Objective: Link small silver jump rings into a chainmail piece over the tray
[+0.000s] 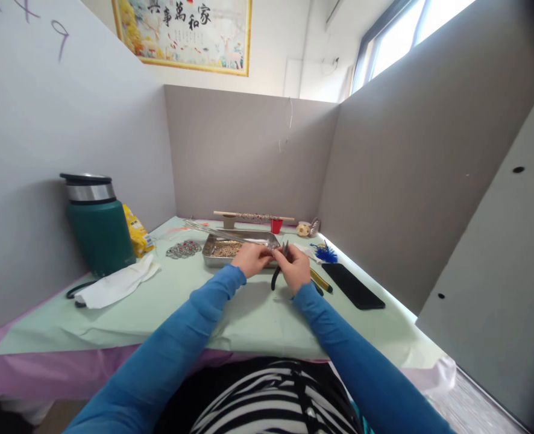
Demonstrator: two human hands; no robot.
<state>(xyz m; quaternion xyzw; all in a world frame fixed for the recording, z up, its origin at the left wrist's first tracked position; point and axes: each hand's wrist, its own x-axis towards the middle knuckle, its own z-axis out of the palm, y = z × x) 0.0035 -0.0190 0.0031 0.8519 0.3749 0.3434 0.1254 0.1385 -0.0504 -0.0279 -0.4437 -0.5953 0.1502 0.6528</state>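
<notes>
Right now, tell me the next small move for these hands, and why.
Probably hold the left hand steady and ease the tip of the pliers toward its fingertips. The right hand already holds the pliers, and both hands' fingertips are close together, around something too small to make out.

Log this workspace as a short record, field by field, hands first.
Left hand: curled beside the pliers; whether it pinches anything is too small to tell
Right hand: holds the pliers
Tray: metal, containing small golden pieces
Wires: thin, silvery, reaching over the tray
Left of tray: chain heap with red beads; further left, green flask
Right of tray: flat black slab, blue tuft
Behind tray: stick across two cups
</notes>
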